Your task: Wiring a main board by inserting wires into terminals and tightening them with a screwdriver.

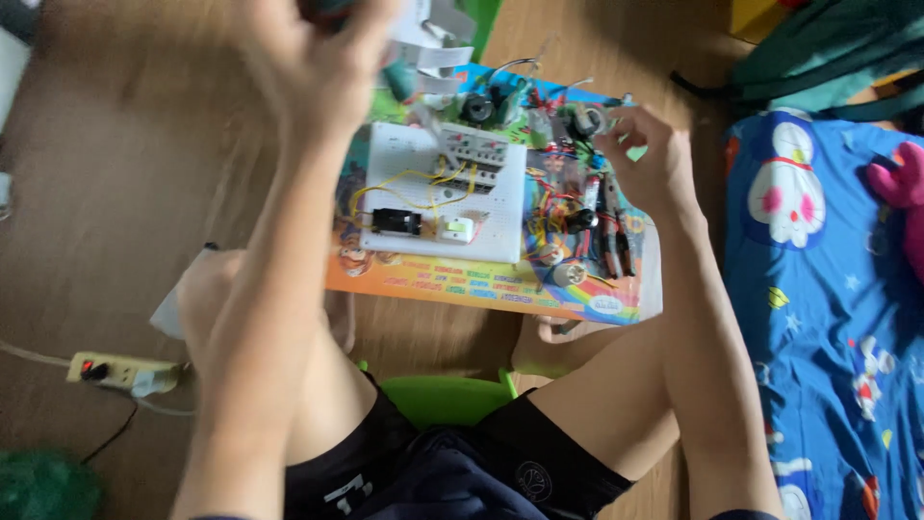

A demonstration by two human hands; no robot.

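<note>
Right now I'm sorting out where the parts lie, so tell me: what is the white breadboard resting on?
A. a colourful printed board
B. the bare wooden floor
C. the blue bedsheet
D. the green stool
A: the breadboard lies on the colourful board, whose printed edge shows below and to the right of it; the floor is under that.

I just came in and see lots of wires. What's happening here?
A person sits on a green stool over a white breadboard with yellow wires, lying on a colourful board on the wooden floor. The right hand reaches among small parts and wires beside the breadboard. The left hand is raised close to the camera and blurred; whether it holds anything is unclear. Pliers lie nearby.
</note>
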